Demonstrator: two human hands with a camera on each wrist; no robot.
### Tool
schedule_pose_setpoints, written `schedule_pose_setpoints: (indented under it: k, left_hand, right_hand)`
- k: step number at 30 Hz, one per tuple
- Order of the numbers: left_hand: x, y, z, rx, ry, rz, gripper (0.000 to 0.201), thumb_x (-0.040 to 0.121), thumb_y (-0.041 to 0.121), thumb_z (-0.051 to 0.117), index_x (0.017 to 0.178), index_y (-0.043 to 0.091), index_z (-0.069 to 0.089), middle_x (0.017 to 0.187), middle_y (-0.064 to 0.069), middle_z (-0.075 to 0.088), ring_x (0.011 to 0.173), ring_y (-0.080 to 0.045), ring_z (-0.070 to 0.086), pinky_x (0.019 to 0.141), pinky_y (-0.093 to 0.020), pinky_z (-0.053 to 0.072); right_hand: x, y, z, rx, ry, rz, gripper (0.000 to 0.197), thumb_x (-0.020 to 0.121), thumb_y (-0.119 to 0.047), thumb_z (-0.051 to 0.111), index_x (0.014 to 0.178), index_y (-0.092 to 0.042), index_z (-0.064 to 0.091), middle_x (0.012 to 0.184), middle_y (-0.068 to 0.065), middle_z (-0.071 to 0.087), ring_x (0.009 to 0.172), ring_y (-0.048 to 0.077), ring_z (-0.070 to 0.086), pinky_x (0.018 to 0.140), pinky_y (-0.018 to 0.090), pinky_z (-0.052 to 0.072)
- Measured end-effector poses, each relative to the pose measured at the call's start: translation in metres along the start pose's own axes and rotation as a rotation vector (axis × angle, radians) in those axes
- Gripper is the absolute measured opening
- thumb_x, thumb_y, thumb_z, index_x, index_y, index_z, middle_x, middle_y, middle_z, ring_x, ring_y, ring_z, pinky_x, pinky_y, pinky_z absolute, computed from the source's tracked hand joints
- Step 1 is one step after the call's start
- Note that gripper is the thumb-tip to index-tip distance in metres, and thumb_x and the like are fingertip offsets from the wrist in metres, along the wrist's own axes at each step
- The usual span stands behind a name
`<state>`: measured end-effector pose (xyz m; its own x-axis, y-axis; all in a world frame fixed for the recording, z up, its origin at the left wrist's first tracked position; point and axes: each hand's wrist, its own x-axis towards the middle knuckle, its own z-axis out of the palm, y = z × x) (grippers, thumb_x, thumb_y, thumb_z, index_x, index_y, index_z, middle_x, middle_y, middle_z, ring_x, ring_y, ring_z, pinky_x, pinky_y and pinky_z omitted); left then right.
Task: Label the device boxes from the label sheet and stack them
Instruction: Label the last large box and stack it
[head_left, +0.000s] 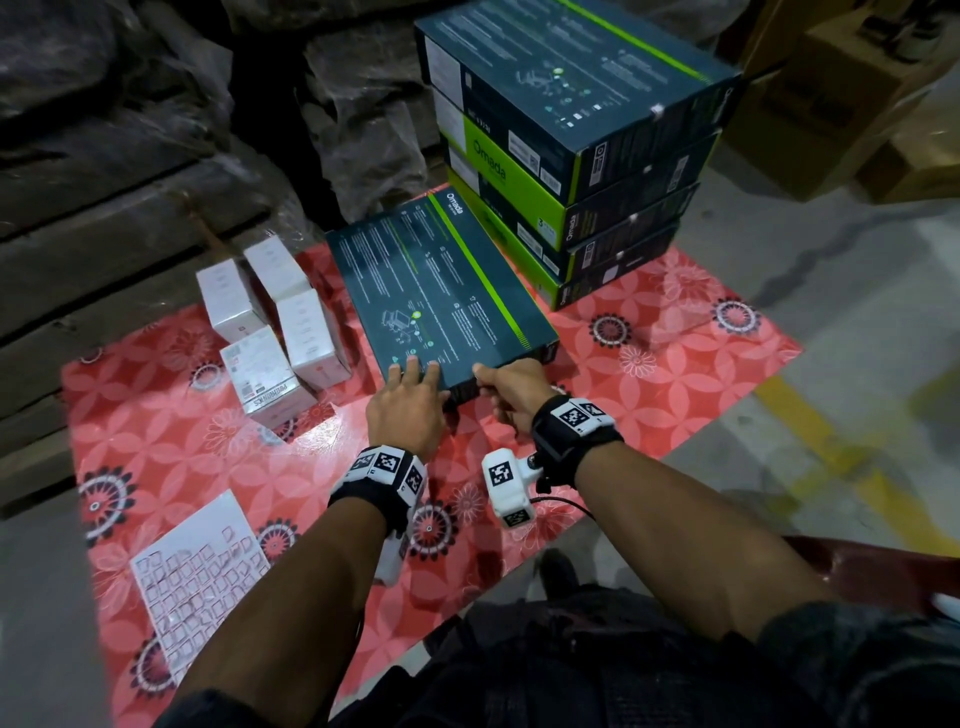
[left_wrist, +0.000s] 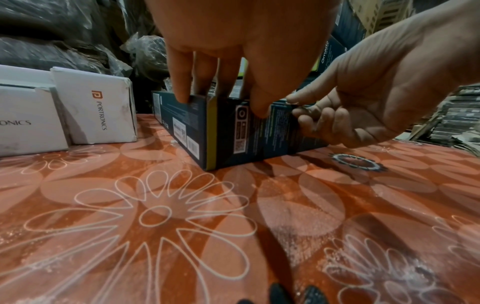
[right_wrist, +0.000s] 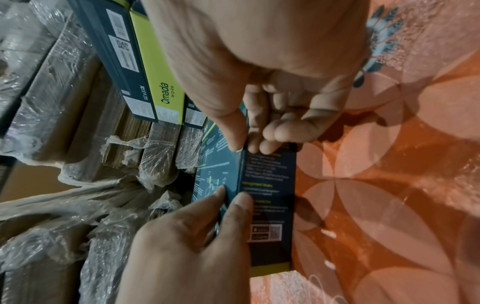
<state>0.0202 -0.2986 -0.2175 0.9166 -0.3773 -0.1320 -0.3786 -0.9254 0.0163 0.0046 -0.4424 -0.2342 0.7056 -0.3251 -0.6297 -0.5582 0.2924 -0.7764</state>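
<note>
A dark teal Omada box lies flat on the red floral mat, a green stripe along its top. My left hand holds its near left corner, fingers on top and thumb on the front face. My right hand pinches the near top edge further right, thumb on top, curled fingers against the front face. A stack of several Omada boxes stands behind to the right. The white label sheet lies at the mat's near left. No label shows between my fingers.
Several small white Portronics boxes stand left of the flat box. Plastic-wrapped cartons and wooden pallets line the back and left. Brown cartons sit at the far right on a concrete floor with a yellow line.
</note>
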Motion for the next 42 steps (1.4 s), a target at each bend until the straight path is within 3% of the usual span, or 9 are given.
schedule_pose_setpoints:
  k: [10,16,22,28,31,34,37,39,42]
  left_hand:
    - [0.000,0.001,-0.002,-0.020,-0.005,0.000,0.037,0.099,0.040,0.044,0.129,0.018,0.045,0.129,-0.004,0.048,0.118,-0.025,0.047,0.079,-0.038,0.046]
    - [-0.001,0.001,-0.003,-0.010,0.003,0.007,0.036,0.099,0.040,0.043,0.128,0.018,0.046,0.129,-0.005,0.048,0.116,-0.025,0.049,0.078,-0.036,0.047]
    - [0.000,0.001,-0.004,-0.013,-0.004,0.009,0.038,0.100,0.040,0.042,0.130,0.017,0.046,0.130,-0.005,0.048,0.117,-0.025,0.048,0.077,-0.037,0.047]
    - [-0.001,0.000,-0.002,0.029,0.011,0.030,0.039,0.100,0.040,0.042,0.131,0.017,0.044,0.131,-0.006,0.047,0.116,-0.025,0.048,0.074,-0.036,0.046]
    - [-0.001,-0.001,0.001,0.031,0.024,0.050,0.037,0.099,0.038,0.043,0.127,0.015,0.046,0.128,-0.008,0.049,0.115,-0.027,0.049,0.073,-0.037,0.047]
    - [0.000,-0.002,0.002,0.013,0.036,0.053,0.035,0.099,0.038,0.044,0.125,0.015,0.047,0.127,-0.008,0.050,0.113,-0.027,0.049,0.072,-0.037,0.047]
    - [0.000,-0.001,0.002,0.011,0.043,0.044,0.037,0.098,0.039,0.043,0.128,0.017,0.046,0.131,-0.007,0.049,0.118,-0.027,0.048,0.079,-0.038,0.046]
    - [0.000,-0.002,0.002,0.018,0.051,0.041,0.039,0.097,0.041,0.044,0.129,0.020,0.046,0.132,-0.004,0.050,0.120,-0.027,0.047,0.088,-0.041,0.042]
    - [0.001,-0.004,-0.001,0.018,0.092,0.072,0.035,0.092,0.038,0.051,0.121,0.019,0.053,0.125,-0.003,0.054,0.117,-0.027,0.046,0.093,-0.043,0.039]
  right_hand:
    - [0.001,-0.008,0.006,-0.047,0.049,0.003,0.015,0.088,-0.006,0.062,0.076,-0.005,0.053,0.057,0.008,0.046,0.029,0.008,0.031,0.038,0.013,0.031]
    - [0.003,-0.006,0.000,-0.075,-0.001,0.045,0.021,0.093,-0.024,0.065,0.081,-0.009,0.058,0.061,0.001,0.052,0.032,0.005,0.034,0.037,0.016,0.039]
    - [0.003,-0.005,0.010,-0.186,0.132,-0.029,0.028,0.069,-0.029,0.068,0.082,-0.005,0.061,0.075,0.015,0.066,0.054,0.024,0.055,0.043,0.024,0.045]
    - [0.001,-0.004,0.006,-0.068,0.031,0.016,0.016,0.090,-0.021,0.066,0.083,-0.009,0.057,0.063,0.003,0.051,0.046,0.013,0.040,0.043,0.022,0.044]
    - [0.005,0.000,0.011,-0.111,0.109,-0.041,0.023,0.075,-0.027,0.070,0.074,-0.009,0.056,0.065,0.010,0.055,0.046,0.020,0.044,0.054,0.032,0.046]
    - [0.004,-0.001,0.014,-0.171,0.150,-0.058,0.027,0.066,-0.032,0.066,0.073,-0.007,0.057,0.067,0.014,0.060,0.049,0.025,0.051,0.051,0.035,0.048]
    - [-0.003,-0.007,0.009,-0.159,0.113,-0.029,0.025,0.072,-0.027,0.070,0.071,-0.007,0.055,0.064,0.012,0.057,0.049,0.024,0.049,0.047,0.036,0.053]
    - [-0.003,-0.005,-0.001,-0.154,0.052,-0.042,0.026,0.083,-0.023,0.071,0.070,-0.008,0.054,0.060,0.008,0.052,0.042,0.018,0.040,0.036,0.023,0.038]
    - [-0.003,-0.005,-0.020,-0.304,0.113,-0.212,0.041,0.082,-0.041,0.074,0.064,-0.006,0.062,0.058,0.008,0.060,0.046,0.021,0.049,0.043,0.030,0.041]
